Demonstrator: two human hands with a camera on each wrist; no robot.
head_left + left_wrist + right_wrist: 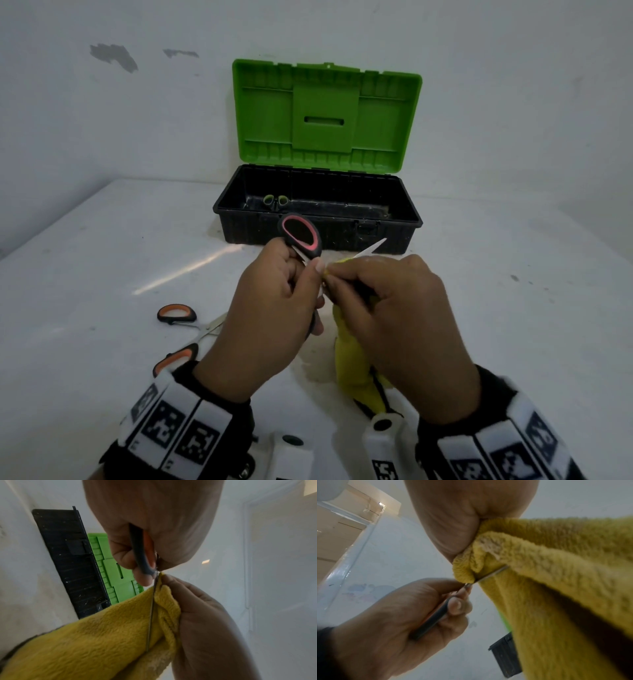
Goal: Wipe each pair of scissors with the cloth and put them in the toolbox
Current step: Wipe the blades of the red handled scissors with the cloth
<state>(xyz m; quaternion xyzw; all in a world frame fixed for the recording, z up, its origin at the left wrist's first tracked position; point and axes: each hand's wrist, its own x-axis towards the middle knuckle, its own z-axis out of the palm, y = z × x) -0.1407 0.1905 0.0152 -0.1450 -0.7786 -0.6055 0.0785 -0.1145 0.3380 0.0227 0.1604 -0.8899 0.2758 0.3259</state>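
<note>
Just before the open toolbox (317, 219), red-handled scissors (301, 236) are gripped by curled left hand (274, 301), blade axis running rightward into yellow cloth (352, 370) pinched around it by right hand (400, 308), the nearer to the blade.

Light: dim, cool and even, with a pale glare streak on the table (191, 267) and soft shadow beneath both hands. Head view bows at its edges. Wrist views soft, grainy, the near palms blurred.
</note>
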